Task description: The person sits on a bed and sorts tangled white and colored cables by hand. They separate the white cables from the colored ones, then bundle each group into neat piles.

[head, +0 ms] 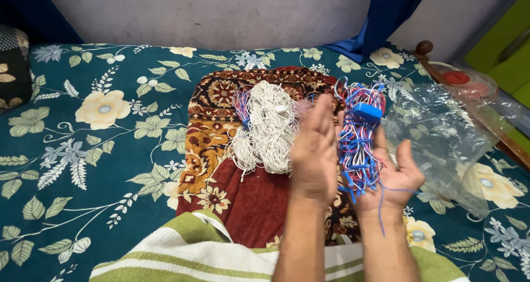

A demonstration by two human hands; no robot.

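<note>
two hands (pixel 314 149), two wire bundles (pixel 268 127), one clear plastic bag (pixel 441 133), one patterned cloth (pixel 210 133), one fan (pixel 469 83).

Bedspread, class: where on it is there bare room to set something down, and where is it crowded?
Free: the floral bedspread left of the patterned red cloth, out to the dark cushion. Crowded: the white cord bundle, both hands, the blue-red wire bundle and the clear plastic bag.
</note>
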